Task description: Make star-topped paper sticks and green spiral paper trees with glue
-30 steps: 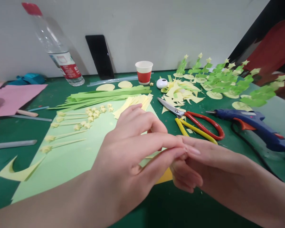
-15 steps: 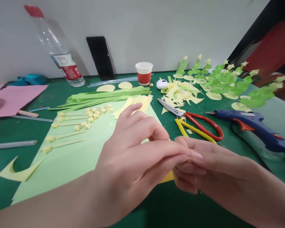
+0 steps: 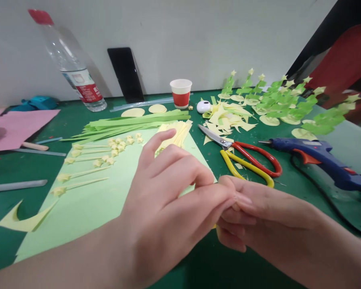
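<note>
My left hand (image 3: pixel 174 200) and my right hand (image 3: pixel 252 208) meet fingertip to fingertip above the table's front. Thumb and index finger of each are pinched together; whatever they hold is hidden by the fingers. Behind my left hand lies a light green sheet (image 3: pixel 93 204) with small folded paper stars (image 3: pixel 114 148) and several stars on thin paper tails (image 3: pixel 84 173). Pale yellow paper strips (image 3: pixel 182 134) lie at the sheet's far edge, partly covered by my raised finger. Scissors (image 3: pixel 240 154) with one red and one yellow handle rest just beyond my right hand.
At the right are a blue glue gun (image 3: pixel 315 156) and its cord, with paper plants (image 3: pixel 285 100) behind. Yellow scraps (image 3: pixel 228 114), a paper cup (image 3: pixel 181 93), green strips (image 3: pixel 129 123), a phone (image 3: pixel 125 74) and a bottle (image 3: pixel 78 80) stand or lie at the back. Pink paper (image 3: pixel 21 126) is left.
Both hands have shifted slightly left and the left hand has turned a little, its fingers bending more. The fingertips stay pressed together. The view has moved slightly.
</note>
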The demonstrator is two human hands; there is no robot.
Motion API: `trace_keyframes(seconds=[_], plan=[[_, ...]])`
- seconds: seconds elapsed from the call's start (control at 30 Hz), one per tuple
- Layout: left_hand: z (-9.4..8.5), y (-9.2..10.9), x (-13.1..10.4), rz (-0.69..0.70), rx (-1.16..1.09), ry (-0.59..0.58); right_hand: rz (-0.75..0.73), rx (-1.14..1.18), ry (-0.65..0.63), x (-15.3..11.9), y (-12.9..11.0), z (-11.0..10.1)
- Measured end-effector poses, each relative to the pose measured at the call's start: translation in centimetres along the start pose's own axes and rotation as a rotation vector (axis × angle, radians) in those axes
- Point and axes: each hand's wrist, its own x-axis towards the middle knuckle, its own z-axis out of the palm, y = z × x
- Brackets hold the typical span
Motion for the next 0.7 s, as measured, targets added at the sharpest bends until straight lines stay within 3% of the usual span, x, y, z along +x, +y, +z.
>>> trace_keyframes(seconds=[0.27,0.4,0.57,0.7], plan=[[0.2,0.0,-0.2,0.026,0.052,0.018,-0.038,0.022,0.041,-0.1,1.1,-0.3],[0.7,0.1,-0.4,0.023,0.053,0.031,-0.068,0.071,-0.029,0.2,1.3,-0.7],[1.4,0.3,-0.5,0.025,0.052,0.171,-0.044,0.024,-0.006,0.1,0.9,-0.5],[1.2,0.4,-0.4,0.006,0.034,0.110,-0.026,-0.003,-0.002,-0.1,0.7,-0.1]])
